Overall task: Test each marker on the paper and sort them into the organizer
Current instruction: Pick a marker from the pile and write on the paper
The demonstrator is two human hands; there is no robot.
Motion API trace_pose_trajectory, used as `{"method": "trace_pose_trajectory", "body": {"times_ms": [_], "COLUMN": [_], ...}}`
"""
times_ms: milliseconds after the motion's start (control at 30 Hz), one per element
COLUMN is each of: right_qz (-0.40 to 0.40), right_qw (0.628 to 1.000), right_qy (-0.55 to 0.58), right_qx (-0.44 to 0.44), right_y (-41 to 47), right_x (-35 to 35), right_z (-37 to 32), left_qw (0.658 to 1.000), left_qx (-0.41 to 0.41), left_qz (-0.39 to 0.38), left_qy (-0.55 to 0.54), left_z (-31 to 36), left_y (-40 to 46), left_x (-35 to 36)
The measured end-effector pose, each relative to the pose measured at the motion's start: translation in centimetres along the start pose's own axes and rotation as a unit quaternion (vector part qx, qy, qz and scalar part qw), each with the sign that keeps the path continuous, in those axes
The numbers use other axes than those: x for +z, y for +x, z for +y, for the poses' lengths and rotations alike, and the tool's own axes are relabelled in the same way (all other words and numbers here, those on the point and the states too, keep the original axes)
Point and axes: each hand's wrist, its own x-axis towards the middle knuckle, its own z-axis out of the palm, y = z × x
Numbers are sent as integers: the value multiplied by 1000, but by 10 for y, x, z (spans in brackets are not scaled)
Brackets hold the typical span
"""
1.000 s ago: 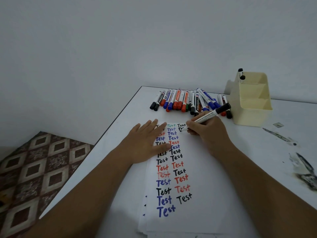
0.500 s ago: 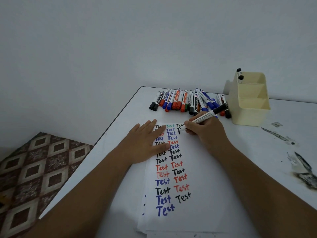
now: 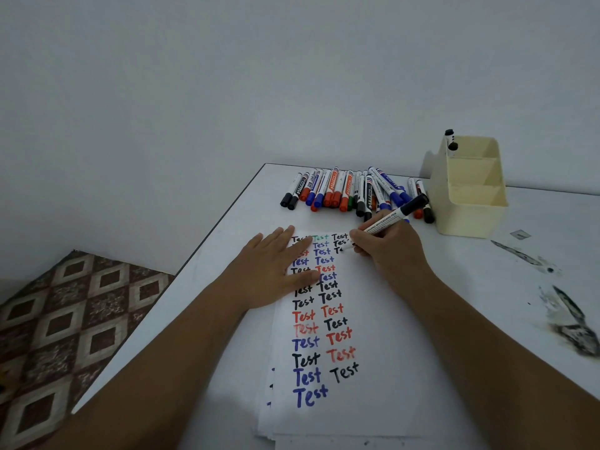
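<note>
A white sheet of paper (image 3: 373,368) lies on the table, covered with columns of the word "Test" in black, blue, red and green. My left hand (image 3: 276,271) rests flat on its upper left part, fingers straight. My right hand (image 3: 386,248) grips a black whiteboard marker (image 3: 389,219), cap posted on its far end, tip touching the paper in the third column. A row of several capped markers (image 3: 350,193) lies beyond the paper. The cream organizer (image 3: 470,209) stands at the right with two black-capped markers (image 3: 450,141) in its far compartment.
The white table (image 3: 503,303) has dark ink smears and scuffs (image 3: 571,323) on its right side. Its left edge runs diagonally above a patterned floor (image 3: 65,319). A plain wall stands behind. More sheets lie stacked under the paper.
My right hand and the marker tip have moved slightly down the third column, where another black mark now begins. My left hand stays flat on the paper.
</note>
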Motion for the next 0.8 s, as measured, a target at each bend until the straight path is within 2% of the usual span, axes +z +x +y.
{"method": "trace_pose_trajectory", "body": {"times_ms": [800], "right_qz": [24], "right_qw": [999], "right_qy": [-29], "right_qx": [1], "right_y": [2], "right_x": [-2], "right_z": [2], "left_qw": [1000], "left_qx": [2], "left_qz": [2], "left_qy": [-6], "left_z": [0], "left_y": [0], "left_x": [0]}}
